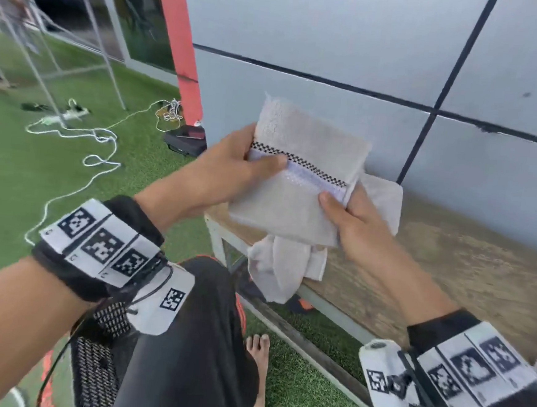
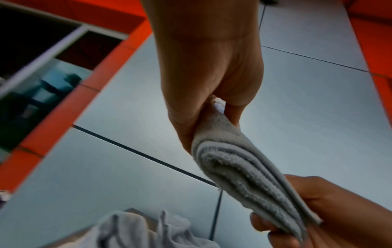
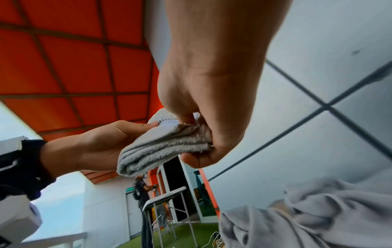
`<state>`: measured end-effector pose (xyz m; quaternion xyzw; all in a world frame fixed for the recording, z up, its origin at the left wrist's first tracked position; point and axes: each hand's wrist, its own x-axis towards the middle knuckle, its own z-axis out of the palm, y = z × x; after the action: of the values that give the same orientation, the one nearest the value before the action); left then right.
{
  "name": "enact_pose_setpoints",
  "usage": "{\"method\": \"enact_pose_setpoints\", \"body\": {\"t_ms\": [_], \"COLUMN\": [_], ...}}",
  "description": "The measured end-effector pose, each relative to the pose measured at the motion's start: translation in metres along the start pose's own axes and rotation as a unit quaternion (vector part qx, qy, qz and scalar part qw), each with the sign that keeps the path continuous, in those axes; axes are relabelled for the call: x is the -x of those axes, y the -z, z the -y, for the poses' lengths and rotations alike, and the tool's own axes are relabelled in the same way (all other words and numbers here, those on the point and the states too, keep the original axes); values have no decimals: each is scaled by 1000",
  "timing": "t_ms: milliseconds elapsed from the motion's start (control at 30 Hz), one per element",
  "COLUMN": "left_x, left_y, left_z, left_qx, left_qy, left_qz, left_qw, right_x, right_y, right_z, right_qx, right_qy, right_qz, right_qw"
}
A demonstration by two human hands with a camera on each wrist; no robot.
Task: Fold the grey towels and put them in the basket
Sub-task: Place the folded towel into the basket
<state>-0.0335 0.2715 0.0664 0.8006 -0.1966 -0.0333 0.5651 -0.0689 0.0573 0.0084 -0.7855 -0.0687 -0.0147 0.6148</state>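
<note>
Both hands hold a folded towel (image 1: 298, 170) in the air above the table's (image 1: 448, 265) left end: the left hand (image 1: 231, 165) pinches its left edge, thumb on top across the checked stripe, and the right hand (image 1: 355, 223) pinches its lower right corner, thumb on top. A second towel (image 1: 283, 268) lies crumpled on the table's corner below, partly hanging over the edge. The floor is green turf (image 1: 38, 169).

no readable text, coded wristband markers (image 1: 101, 245) only
</note>
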Motion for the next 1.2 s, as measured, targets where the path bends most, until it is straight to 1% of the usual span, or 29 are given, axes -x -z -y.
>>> {"method": "enact_pose_setpoints", "body": {"t_ms": [100,167,267,400,533,633,733,867,967,1033,1100,1200], "left_x": [24,40,54,69,92,116,152,204,227,234,236,230], "left_y": [48,71,99,118,122,121,115,102,94,89,85,78], "left_z": [19,39,82,150,220,271,326,386,409,423,438,452], "left_qx": [26,46,75,105,133,147,163,162,116,88,54,-8], "left_qy": [36,70,123,193,251,298,363,469,540,567,582,591], "left_qz": [-47,-76,-108,-148,-158,-174,-199,-201,-209,-204,-199,-201], "left_qw": [998,994,984,964,945,927,895,844,807,793,786,781], "right_x": [-32,-51,-76,-104,-123,-125,-117,-97,-88,-87,-89,-89], "right_y": [-37,-63,-103,-157,-203,-238,-276,-325,-355,-369,-381,-392], "right_z": [21,25,15,-22,-64,-97,-138,-201,-237,-253,-264,-281], "right_qx": [52,83,99,153,203,237,261,258,270,279,278,274], "right_qy": [23,22,-21,-55,-76,-99,-120,-171,-198,-216,-234,-250], "right_qz": [36,56,105,180,246,306,363,445,497,518,525,517], "right_qw": [998,995,989,970,945,917,886,841,800,779,770,771]}}
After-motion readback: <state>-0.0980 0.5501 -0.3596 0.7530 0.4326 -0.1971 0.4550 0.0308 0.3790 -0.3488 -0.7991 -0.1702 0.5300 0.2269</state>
